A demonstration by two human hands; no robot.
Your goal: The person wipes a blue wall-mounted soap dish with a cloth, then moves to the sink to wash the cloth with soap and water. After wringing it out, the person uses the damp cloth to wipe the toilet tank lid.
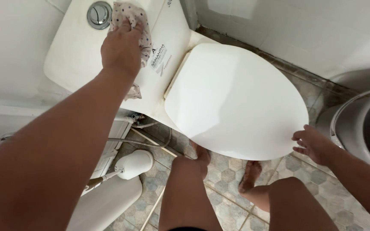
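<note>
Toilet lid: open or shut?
Shut. The white oval plastic toilet lid lies flat over the bowl, hiding seat and water; right hand at its front edge.

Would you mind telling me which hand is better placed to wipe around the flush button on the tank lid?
The left hand. It presses the spotted cloth on the tank lid, right beside the flush button. The right hand is open at the closed toilet lid's front edge.

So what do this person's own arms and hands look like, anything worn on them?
Both arms are bare along all of their visible length: no sleeves, gloves or watch. The left hand and the right hand show no rings or bracelets that I can make out. No markings are visible.
</note>
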